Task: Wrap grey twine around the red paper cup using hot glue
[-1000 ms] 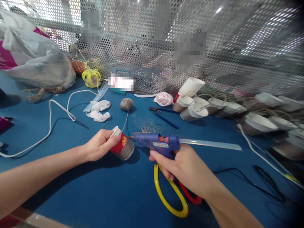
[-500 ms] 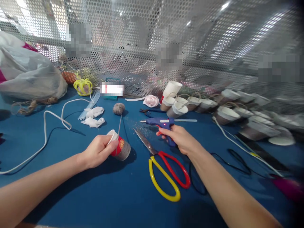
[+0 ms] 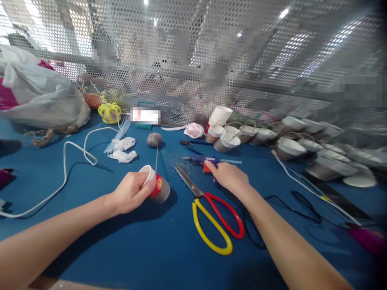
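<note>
My left hand (image 3: pixel 133 191) is closed round a paper cup (image 3: pixel 161 190), tilted on its side with its white rim toward me. Grey yarn covers the cup's lower part, and a red band with a round emblem shows above it. From the cup a strand runs up to a ball of grey yarn (image 3: pixel 154 139) on the table. My right hand (image 3: pixel 231 176) grips a blue glue gun (image 3: pixel 198 158) with an orange trigger; a clear glue stick juts from its back, and its nozzle points left. Between my hands lie large scissors (image 3: pixel 198 194) with one red and one yellow handle.
White crumpled scraps (image 3: pixel 122 150) and a white cord (image 3: pixel 65 169) lie at left, near a plastic bag (image 3: pixel 45 92). Behind the glue gun are pliers (image 3: pixel 193 142), a pink ribbon roll (image 3: pixel 194 130) and several yarn-wrapped cups (image 3: pixel 227 141). A perforated metal screen (image 3: pixel 175 60) closes off the back.
The glue gun has dropped lower and turned, its handle now hidden behind my right hand. My left hand still holds the cup. The whole view has shifted slightly.
</note>
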The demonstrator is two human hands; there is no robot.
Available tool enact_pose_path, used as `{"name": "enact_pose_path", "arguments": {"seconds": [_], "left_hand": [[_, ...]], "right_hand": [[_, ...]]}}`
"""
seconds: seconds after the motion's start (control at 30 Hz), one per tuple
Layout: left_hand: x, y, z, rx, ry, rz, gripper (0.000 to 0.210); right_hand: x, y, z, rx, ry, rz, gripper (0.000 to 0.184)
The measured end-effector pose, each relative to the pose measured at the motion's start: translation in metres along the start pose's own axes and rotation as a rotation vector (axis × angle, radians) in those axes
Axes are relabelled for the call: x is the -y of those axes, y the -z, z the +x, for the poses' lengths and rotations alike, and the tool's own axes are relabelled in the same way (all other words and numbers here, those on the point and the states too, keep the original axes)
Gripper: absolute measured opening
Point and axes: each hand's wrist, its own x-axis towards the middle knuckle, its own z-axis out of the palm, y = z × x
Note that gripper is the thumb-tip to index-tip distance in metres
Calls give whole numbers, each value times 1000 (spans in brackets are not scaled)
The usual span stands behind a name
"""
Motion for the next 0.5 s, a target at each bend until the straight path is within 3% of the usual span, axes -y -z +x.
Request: {"name": "enact_pose_path", "arguments": {"seconds": [0.07,0.13,0.27,0.33,0.4,0.5], "left_hand": [[0,0,0,-1,-9,21,35],[0,1,-1,6,-25,24,35],[-2,1,-1,12,-69,18,34],[-3,1,-2,12,-89,29,33],[-3,1,-2,10,-117,49,33],[-4,3,-2,13,-154,60,32]], "right_hand": [[14,1,-9,2,52,2,42],[31,-5,-22,87,123,39,35],[62,-43,-44,459,243,206,37],[72,-64,-49,579,273,307,41],[76,-79,-51,599,290,407,33],[78,-83,-50,527,301,528,19]]}}
